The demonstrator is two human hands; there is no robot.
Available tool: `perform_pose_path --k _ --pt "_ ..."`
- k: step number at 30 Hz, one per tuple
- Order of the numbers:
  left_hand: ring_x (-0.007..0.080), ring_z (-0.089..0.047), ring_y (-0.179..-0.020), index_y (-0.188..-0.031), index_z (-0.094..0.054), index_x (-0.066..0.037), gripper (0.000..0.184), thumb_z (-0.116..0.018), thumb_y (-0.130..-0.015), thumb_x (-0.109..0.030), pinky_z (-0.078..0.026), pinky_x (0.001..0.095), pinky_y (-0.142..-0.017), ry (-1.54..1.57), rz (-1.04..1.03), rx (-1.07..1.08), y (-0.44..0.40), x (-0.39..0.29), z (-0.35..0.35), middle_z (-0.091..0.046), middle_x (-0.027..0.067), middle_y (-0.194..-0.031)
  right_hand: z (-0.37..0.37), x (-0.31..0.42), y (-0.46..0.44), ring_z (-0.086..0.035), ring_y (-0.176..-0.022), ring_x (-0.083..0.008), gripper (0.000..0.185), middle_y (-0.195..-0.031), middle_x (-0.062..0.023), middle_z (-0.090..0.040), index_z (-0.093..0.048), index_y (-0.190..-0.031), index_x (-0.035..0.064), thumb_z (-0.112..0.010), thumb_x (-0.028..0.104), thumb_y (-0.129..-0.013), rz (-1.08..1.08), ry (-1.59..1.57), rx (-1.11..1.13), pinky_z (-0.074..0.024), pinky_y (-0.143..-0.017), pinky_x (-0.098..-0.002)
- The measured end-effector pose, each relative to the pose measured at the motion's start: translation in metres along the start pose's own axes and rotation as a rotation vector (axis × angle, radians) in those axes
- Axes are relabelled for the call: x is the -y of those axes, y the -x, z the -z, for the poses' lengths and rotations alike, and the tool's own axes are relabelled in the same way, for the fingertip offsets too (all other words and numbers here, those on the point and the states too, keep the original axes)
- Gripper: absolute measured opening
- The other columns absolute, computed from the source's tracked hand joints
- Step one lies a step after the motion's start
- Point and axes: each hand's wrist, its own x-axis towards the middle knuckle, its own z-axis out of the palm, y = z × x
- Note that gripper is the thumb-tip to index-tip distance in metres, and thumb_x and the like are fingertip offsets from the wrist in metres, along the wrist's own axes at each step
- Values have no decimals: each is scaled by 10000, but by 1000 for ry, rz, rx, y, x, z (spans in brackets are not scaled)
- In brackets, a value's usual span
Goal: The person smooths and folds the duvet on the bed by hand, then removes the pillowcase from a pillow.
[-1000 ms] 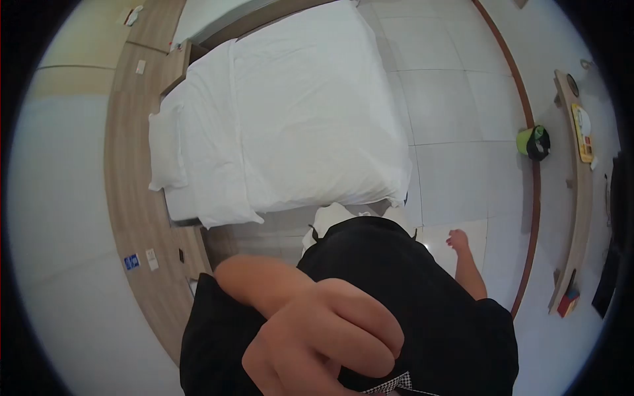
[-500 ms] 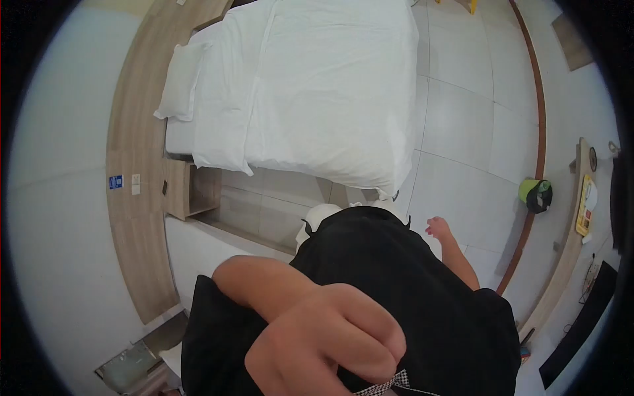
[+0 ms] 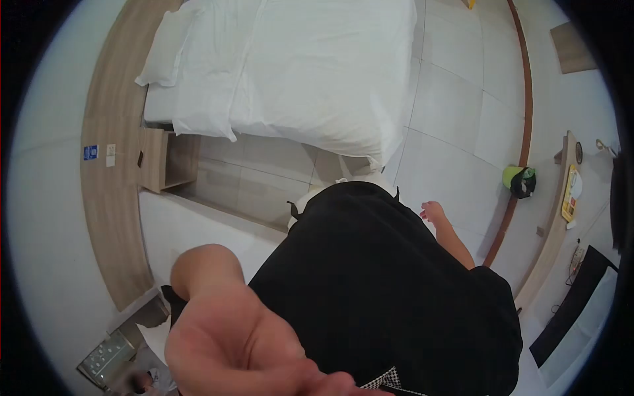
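My left hand [image 3: 244, 343] is very close to the camera at the bottom left. Its fingers bend inward and come together at the lower edge, where the frame cuts them off, so anything between them is hidden. Beside the fingertips lies a black-and-white checked piece of fabric [image 3: 386, 381] against the black clothing [image 3: 383, 284] on my body. Out to the right, my right hand [image 3: 432, 212] hangs low above the tiled floor, its loosely bent fingers apart and holding nothing.
Ahead stands a bed [image 3: 317, 72] with white sheets and a pillow [image 3: 165, 56]. A wooden nightstand [image 3: 155, 158] adjoins the left panel; a second white bed surface [image 3: 198, 224] is nearby. At right are a green bin with a black bag [image 3: 520, 181] and a wall shelf [image 3: 548, 251].
My left hand has moved left and turned, with its fingers now nearer the bottom edge. The view has shifted slightly; my right hand still hangs at my side.
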Motion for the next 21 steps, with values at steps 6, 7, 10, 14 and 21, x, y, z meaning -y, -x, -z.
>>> perform_pose_path --k 6,7,10,14,21 --pt "35 -617 -702 -822 -718 -195 86 -696 -880 -254 -525 154 -677 -212 -125 -113 34 -33 35 -621 -75 -708 -38 -1 46 -657 -613 -226 332 -732 -160 -691 -606 -961 -79 -513 229 -878 101 62 14 -522 -580 -362" --pt "35 -622 -703 -831 -722 -193 93 -689 -888 -258 -528 154 -680 -209 -120 -100 37 -36 43 -624 -73 -705 -43 -1 52 -659 -616 -227 334 -730 -162 -690 -611 -950 -80 -512 231 -880 107 78 5 -525 -590 -359" --pt "41 -627 -715 -864 -731 -185 105 -682 -897 -272 -533 155 -690 -28 -128 26 47 -38 71 -642 -69 -736 -51 -3 73 -667 -631 -229 337 -727 -168 -691 -622 -924 -86 -512 230 -880 148 97 -10 -529 -612 -355" --pt "82 -599 -657 -857 -752 -110 112 -690 -772 -148 -471 209 -567 73 -30 58 81 -48 81 -670 -13 -766 -68 -40 86 -677 -670 -280 355 -742 -175 -695 -647 -863 -59 -518 272 -873 224 183 -27 -524 -681 -403" --pt "314 -644 -745 -842 -697 -43 217 -652 -873 -253 -500 394 -662 125 1012 389 290 43 -27 -673 123 -783 -77 -136 74 -613 -1008 -409 299 -965 -235 -669 -689 -957 10 -534 259 -901 551 694 -118 -490 -883 -482"
